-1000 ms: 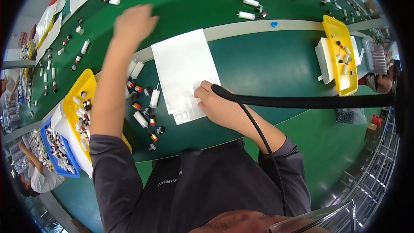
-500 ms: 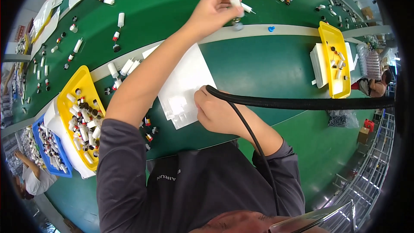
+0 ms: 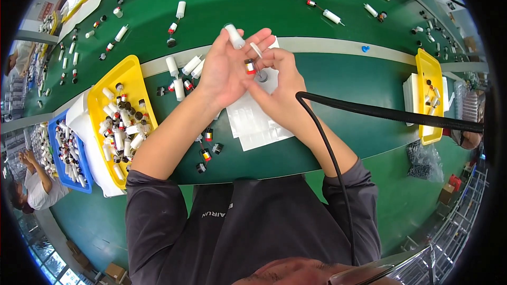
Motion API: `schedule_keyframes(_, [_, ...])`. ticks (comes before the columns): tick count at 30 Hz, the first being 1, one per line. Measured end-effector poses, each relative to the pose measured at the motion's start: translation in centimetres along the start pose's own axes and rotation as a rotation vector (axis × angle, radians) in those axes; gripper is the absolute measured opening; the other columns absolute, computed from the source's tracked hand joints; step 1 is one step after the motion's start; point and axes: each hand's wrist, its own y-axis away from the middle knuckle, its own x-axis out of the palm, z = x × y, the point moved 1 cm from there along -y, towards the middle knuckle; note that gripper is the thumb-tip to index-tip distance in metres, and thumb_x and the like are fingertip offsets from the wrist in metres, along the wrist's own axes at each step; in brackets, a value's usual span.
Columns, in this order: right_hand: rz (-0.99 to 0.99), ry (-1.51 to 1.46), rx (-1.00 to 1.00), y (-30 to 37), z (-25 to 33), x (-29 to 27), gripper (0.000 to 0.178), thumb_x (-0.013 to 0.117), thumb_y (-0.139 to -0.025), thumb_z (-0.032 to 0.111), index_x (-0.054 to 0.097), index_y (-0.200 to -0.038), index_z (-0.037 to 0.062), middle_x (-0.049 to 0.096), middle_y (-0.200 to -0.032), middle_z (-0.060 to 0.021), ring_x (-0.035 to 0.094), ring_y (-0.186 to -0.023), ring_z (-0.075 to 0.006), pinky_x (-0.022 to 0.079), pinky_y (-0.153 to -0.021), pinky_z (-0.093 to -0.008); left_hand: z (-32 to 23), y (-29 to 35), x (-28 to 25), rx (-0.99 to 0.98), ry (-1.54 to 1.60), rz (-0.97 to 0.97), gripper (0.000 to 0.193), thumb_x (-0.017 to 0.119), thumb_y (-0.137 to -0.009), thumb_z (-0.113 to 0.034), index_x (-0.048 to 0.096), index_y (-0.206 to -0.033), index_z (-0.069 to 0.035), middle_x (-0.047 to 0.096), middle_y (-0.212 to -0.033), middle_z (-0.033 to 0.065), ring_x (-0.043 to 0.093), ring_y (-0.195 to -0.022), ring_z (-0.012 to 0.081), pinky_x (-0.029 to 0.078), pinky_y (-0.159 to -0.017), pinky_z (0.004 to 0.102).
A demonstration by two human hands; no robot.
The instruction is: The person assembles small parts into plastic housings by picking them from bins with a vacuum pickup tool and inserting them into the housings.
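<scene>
My left hand (image 3: 219, 76) is palm up, fingers spread, with a white plastic cylinder (image 3: 234, 36) lying against its thumb. A thin white piece (image 3: 256, 50) stands by its fingers. My right hand (image 3: 285, 92) reaches in from the right, its fingers curled around a small red-and-black part (image 3: 250, 67) over the left palm. A small round grey piece (image 3: 262, 77) shows beside that part, between my right thumb and fingers. Below both hands, flat white plastic bags (image 3: 253, 126) lie on the green table.
Yellow trays (image 3: 96, 100) (image 3: 432, 136) with loose parts stand at left and right, and a blue tray (image 3: 87, 183) at far left. White cylinders (image 3: 172, 66) and small parts (image 3: 205, 154) lie beside my left arm. A black cable (image 3: 369, 106) crosses my right forearm. Scattered parts lie on the far green surface (image 3: 243, 0).
My left hand has come back from the far green surface with a white cylinder and turned palm up. My right hand has risen from the white bags to meet it. The view has shifted.
</scene>
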Motion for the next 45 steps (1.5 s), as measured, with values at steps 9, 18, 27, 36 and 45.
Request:
schedule_keyframes(9, [-0.077,-0.125,0.096,-0.7,-2.1,-0.6,0.049,0.072,-0.088,-0.001,0.039,-0.124,0.0062,0.063,-0.091,-0.0035,0.061,-0.097,-0.0144,0.045,-0.099,-0.0354,1.4,-1.0,-2.7,0.04,-0.562,0.235,0.035,0.06,-0.101,-0.023,0.058,-0.13,-0.005,0.063,-0.123,0.0082,0.058,-0.115,0.0185,0.044,-0.103,0.0348])
schedule_keyframes(18, [-0.114,-0.165,0.078,-0.2,-3.6,-1.3,0.035,0.065,-0.092,-0.003,0.044,-0.119,0.005,0.064,-0.096,-0.0061,0.061,-0.095,-0.014,0.047,-0.095,-0.0317,1.6,-1.8,-3.3,0.071,-0.468,0.238,0.029,0.066,-0.097,-0.008,0.062,-0.125,-0.002,0.067,-0.12,0.0103,0.063,-0.112,0.0175,0.049,-0.102,0.0345])
schedule_keyframes(27, [-0.17,0.105,-0.065,-0.2,-3.7,-0.4,0.033,0.066,-0.088,-0.003,0.049,-0.115,0.0063,0.065,-0.086,-0.008,0.065,-0.08,-0.0237,0.052,-0.076,-0.0353,2.2,-1.5,-3.1,0.181,-0.479,0.173,0.03,0.067,-0.093,0.001,0.063,-0.123,-0.002,0.07,-0.115,0.01,0.066,-0.106,0.017,0.052,-0.098,0.0331])
schedule_keyframes(36, [-0.018,-0.538,0.313,-1.2,-4.0,-2.8,0.006,0.061,-0.097,0.0,0.059,-0.102,0.0012,0.06,-0.1,-0.0015,0.054,-0.082,-0.0101,0.045,-0.079,-0.0256,1.6,-1.6,-3.4,0.188,-0.58,0.158,0.031,0.069,-0.091,0.002,0.065,-0.122,0.001,0.071,-0.113,0.0102,0.068,-0.105,0.0165,0.055,-0.093,0.031])
schedule_keyframes(45, [0.206,-0.701,0.5,-2.1,-5.1,-4.1,0.003,0.062,-0.095,0.004,0.062,-0.093,0.0024,0.058,-0.082,-0.0003,0.049,-0.072,-0.0096,0.039,-0.067,-0.0233,1.7,-1.4,-2.6,0.136,-0.819,0.169,0.041,0.065,-0.087,0.01,0.063,-0.127,0.003,0.069,-0.122,0.0134,0.067,-0.112,0.0187,0.056,-0.099,0.0327])
